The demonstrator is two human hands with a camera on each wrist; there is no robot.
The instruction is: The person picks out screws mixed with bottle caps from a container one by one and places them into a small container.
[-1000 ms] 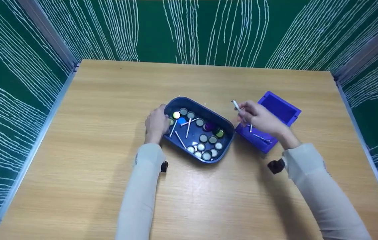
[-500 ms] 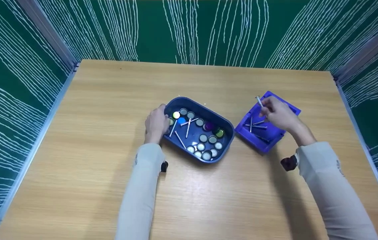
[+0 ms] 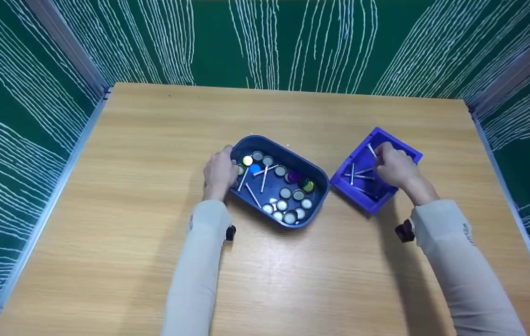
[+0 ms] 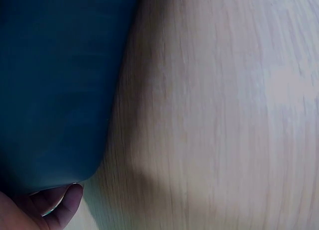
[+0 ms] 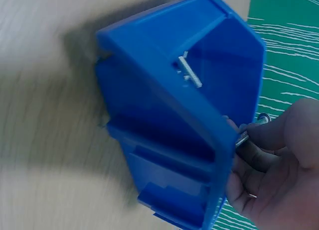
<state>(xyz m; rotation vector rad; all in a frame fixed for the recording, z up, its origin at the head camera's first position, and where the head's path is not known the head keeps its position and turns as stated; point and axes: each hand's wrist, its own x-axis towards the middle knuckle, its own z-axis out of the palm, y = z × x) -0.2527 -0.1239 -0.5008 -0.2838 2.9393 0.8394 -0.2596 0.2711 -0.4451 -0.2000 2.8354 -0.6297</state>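
Note:
My left hand [image 3: 219, 173] grips the left end of a dark blue tub [image 3: 288, 151], with curled fingers at its wall in the left wrist view. Inside the tub lie several bottle caps [image 3: 285, 193] and several long metal bolts [image 3: 252, 195]. Over the purple-blue bin [image 3: 354, 201], my right hand [image 3: 398, 167] pinches a bolt [image 3: 371, 150] between thumb and fingers. The right wrist view shows the head of this bolt [image 5: 263, 118] beside the thumb, near the bin wall. More bolts [image 3: 360, 177] rest on the bin floor. The hand covers part of the bin.
Tub and bin stand close together on a wooden table [image 3: 162, 140]. Green panels [image 3: 213, 42] with white wavy lines rise behind the table and at both sides. A dark wrist camera [image 3: 405, 230] sits below the right cuff.
My right hand has moved right with the bolt, from between the tub and bin to over the bin, then lowered into it. The left hand and tub have stayed put.

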